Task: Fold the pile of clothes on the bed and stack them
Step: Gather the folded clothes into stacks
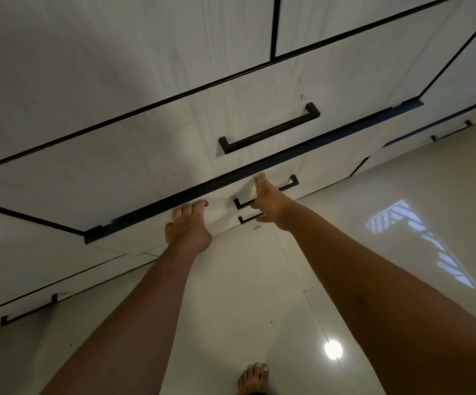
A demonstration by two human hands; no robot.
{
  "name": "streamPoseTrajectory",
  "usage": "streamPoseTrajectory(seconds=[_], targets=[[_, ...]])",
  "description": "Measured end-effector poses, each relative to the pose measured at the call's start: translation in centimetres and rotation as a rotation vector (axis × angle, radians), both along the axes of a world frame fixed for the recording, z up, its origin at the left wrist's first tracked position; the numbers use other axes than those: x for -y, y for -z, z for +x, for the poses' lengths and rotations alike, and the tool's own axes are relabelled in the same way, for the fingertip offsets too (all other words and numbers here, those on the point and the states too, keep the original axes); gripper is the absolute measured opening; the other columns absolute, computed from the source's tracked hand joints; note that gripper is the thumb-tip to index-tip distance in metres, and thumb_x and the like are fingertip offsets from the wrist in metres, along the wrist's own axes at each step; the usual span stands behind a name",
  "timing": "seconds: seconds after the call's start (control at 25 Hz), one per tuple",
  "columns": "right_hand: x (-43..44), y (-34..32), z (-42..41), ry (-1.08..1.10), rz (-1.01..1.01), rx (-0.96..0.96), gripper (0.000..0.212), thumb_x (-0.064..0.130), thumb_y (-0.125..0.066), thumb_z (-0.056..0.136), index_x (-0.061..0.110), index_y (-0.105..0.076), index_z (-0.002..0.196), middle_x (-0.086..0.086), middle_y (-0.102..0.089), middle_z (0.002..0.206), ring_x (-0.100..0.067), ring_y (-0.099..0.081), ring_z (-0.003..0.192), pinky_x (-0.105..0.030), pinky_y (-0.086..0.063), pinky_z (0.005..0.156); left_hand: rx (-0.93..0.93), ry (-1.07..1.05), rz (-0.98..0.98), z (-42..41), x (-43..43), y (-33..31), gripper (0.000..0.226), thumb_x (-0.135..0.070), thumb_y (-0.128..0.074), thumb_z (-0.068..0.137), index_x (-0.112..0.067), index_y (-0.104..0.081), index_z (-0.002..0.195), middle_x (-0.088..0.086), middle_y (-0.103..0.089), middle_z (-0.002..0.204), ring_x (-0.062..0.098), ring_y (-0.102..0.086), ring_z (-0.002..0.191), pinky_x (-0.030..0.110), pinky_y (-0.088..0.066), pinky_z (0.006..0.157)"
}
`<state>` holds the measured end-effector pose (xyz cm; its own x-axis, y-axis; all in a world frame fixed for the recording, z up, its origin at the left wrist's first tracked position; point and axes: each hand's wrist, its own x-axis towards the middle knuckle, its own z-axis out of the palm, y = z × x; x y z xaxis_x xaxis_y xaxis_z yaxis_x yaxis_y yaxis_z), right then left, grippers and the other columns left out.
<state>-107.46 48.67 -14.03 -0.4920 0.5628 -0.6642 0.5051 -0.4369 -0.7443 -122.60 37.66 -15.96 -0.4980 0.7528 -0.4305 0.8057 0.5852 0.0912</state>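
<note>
No clothes or bed are in view. I face a white wardrobe with black-handled drawers. My left hand [188,228] presses flat on the front of a lower drawer [219,215], fingers pointing up under the dark bottom edge of the drawer above. My right hand [268,202] reaches to that lower drawer's black handle [289,184]. Its fingers curl over the bar and the thumb sticks up.
The upper drawer [145,172] with a long black handle [269,128] juts out over my hands. A third handle [248,218] sits just below. More drawers run to the left and right. Glossy white floor tiles [245,295] lie below, with my bare foot [253,377] on them.
</note>
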Motion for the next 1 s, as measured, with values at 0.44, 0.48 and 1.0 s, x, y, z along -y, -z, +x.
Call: streamPoseTrajectory(seconds=[0.44,0.48,1.0], targets=[[-2.5,1.8,-2.0,-0.18,0.122,0.077,0.096,-0.014,-0.045,0.089,0.023,0.018,0.151,-0.016,-0.003,0.16,-0.038,-0.007,0.146,-0.053,-0.018,0.114,0.037,-0.079,-0.022,-2.4,-1.7,2.5,0.057,-0.018,-0.063,0.083,-0.033,-0.028,0.125,-0.001,-0.039,0.137,0.021,-0.023,0.131,0.039,-0.039,0.089],[-2.6,1.8,-1.5,-0.21,0.142,0.07,0.097,-0.015,-0.045,0.088,0.023,0.016,0.152,-0.014,-0.004,0.161,-0.036,-0.005,0.146,-0.053,-0.016,0.115,0.036,-0.091,-0.015,-2.3,-1.7,2.5,0.057,-0.017,-0.063,0.083,-0.033,-0.029,0.126,0.0,-0.038,0.138,0.02,-0.024,0.131,0.04,-0.039,0.09],[0.2,15.4,-0.3,-0.792,0.757,0.718,0.069,0.008,-0.052,0.09,0.018,-0.022,0.151,-0.005,-0.027,0.156,-0.026,-0.025,0.143,-0.049,-0.026,0.113,-0.011,0.149,0.015,1.4,1.6,11.5,0.073,-0.022,-0.057,0.088,-0.025,-0.017,0.149,-0.001,-0.014,0.157,0.02,-0.012,0.144,0.046,-0.028,0.112]])
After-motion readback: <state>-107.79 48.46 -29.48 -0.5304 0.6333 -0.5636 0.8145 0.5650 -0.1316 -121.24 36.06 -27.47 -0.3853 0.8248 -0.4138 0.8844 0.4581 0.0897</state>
